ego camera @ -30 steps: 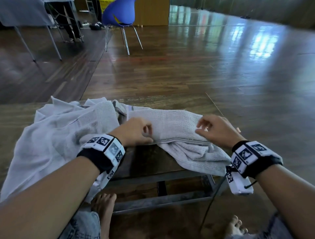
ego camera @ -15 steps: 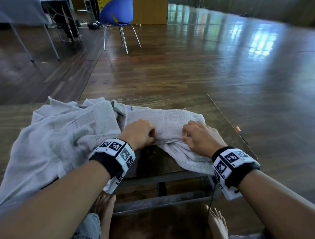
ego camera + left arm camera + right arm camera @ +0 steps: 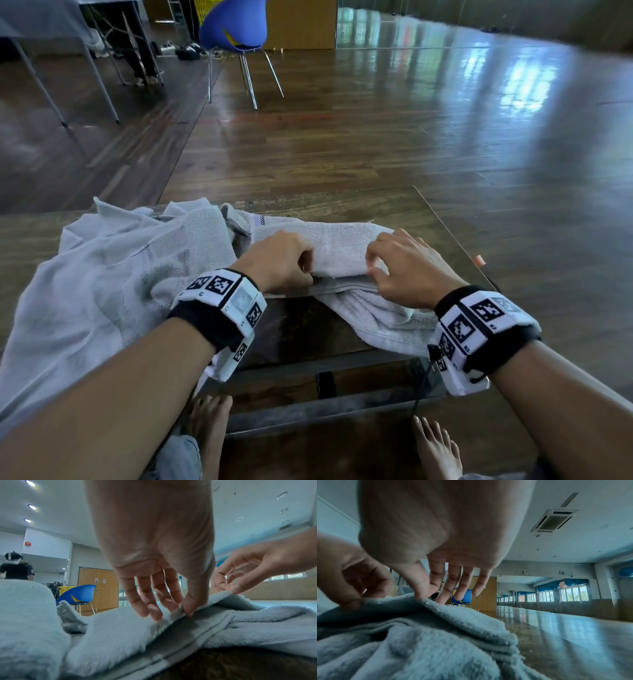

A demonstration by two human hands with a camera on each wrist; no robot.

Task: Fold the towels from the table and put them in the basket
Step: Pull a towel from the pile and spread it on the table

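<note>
A grey towel (image 3: 337, 245) lies partly folded on the dark table (image 3: 308, 329), its lower part hanging over the near edge. My left hand (image 3: 306, 270) pinches the near edge of the towel's top layer between thumb and fingers. My right hand (image 3: 372, 270) pinches the same edge a little to the right. The left wrist view shows the left hand (image 3: 182, 609) on the fold of the towel (image 3: 120, 635), and the right hand (image 3: 229, 589) lifting the edge. In the right wrist view, thumb and forefinger of the right hand (image 3: 423, 597) hold the towel (image 3: 436, 642).
A heap of more grey towels (image 3: 102, 274) covers the table's left half. Bare table shows at the right. A blue chair (image 3: 234, 31) stands on the wooden floor beyond, with a yellow basket (image 3: 66, 588) behind it. My bare feet are under the table.
My right hand moved left along the towel from its right end toward the left hand and closed on the near edge. The left hand stayed at the fold.
</note>
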